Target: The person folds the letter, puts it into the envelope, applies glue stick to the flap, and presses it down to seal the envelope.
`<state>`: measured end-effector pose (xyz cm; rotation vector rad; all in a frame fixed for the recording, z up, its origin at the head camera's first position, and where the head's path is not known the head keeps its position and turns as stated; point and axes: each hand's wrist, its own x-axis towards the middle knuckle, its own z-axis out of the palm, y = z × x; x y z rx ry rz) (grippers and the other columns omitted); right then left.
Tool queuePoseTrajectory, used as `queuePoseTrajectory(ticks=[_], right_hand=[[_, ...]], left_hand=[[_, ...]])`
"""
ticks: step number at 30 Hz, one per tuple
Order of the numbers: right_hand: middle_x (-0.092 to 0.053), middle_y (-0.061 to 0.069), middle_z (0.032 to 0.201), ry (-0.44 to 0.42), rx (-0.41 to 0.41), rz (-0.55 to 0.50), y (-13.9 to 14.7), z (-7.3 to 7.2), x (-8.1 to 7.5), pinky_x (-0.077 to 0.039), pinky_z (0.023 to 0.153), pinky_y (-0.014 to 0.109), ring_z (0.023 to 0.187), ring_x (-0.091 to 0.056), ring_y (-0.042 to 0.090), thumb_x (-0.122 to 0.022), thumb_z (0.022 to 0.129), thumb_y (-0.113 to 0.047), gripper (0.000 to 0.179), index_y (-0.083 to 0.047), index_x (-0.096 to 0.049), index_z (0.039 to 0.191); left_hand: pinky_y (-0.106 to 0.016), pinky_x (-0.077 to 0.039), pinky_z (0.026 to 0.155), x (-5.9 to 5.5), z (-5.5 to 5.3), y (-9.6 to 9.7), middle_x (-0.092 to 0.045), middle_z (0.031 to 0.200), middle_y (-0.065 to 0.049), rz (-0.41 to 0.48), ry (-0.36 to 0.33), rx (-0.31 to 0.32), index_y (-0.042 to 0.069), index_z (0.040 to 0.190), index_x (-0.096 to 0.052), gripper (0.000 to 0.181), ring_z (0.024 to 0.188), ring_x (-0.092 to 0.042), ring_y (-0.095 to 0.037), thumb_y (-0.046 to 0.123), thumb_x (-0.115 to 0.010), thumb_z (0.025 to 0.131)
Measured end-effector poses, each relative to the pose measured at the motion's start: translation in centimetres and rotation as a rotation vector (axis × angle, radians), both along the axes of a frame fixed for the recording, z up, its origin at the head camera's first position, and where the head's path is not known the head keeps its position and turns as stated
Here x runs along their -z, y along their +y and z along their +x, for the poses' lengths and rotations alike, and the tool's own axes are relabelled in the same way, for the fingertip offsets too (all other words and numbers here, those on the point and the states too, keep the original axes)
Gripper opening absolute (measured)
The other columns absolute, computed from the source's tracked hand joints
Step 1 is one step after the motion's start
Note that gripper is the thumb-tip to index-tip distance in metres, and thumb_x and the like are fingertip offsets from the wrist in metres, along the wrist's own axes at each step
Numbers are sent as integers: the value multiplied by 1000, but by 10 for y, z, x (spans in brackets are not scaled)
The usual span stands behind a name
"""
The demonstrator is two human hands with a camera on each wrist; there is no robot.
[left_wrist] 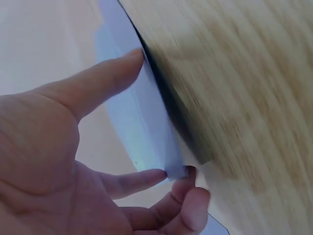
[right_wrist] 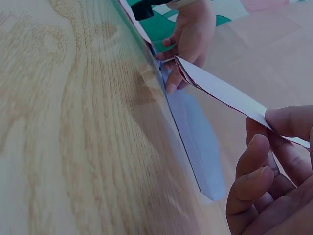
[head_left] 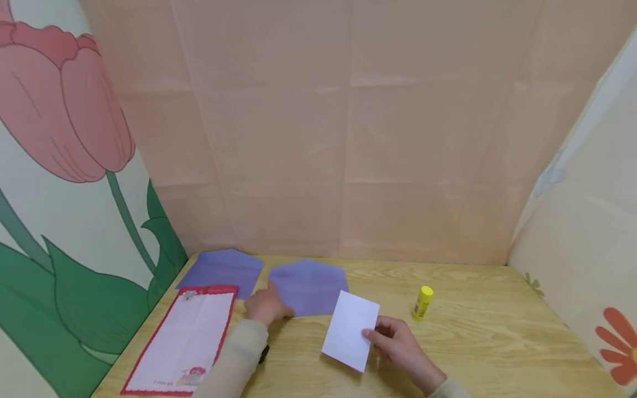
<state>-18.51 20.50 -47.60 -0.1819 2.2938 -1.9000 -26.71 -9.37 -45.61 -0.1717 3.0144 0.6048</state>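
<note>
My left hand [head_left: 267, 307] grips the left end of a purple envelope [head_left: 311, 287] lying at the table's back, its pointed flap opened away from me. In the left wrist view the thumb lies on the near edge of that envelope [left_wrist: 146, 107], and the other fingers reach its corner, with a shadow under the edge. My right hand [head_left: 400, 342] pinches a folded sheet of white letter paper [head_left: 350, 331] by its right side, thumb on top. The right wrist view shows its folded layers [right_wrist: 225, 93] with thin reddish edges, held above the table.
A second purple envelope [head_left: 221, 271] lies at the back left. Before it is an unfolded red-bordered letter sheet [head_left: 184, 337], partly under my left forearm. A yellow glue stick [head_left: 423, 303] stands at the right on the wooden table [head_left: 473, 342]. Cloth-covered walls enclose the back and sides.
</note>
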Motion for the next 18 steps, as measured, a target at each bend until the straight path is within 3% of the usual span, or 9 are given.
queuePoseTrajectory(ticks=[8, 18], right_hand=[[-57, 4, 71, -18, 17, 5, 0, -1, 2, -36, 45, 20, 54, -46, 9, -69, 94, -17, 28, 7, -66, 110], [-56, 3, 70, -10, 31, 15, 3, -3, 4, -37, 46, 21, 53, -46, 8, -68, 95, -17, 28, 6, -66, 110]], left_hand=[[-62, -40, 99, 1, 15, 3, -60, 130, -27, 95, -27, 86, -8, 148, -37, 110, 117, -59, -42, 43, -91, 66], [-63, -40, 94, -5, 28, 3, -65, 122, -24, 5, -65, 184, 0, 144, -47, 113, 110, -62, -40, 44, -96, 52]])
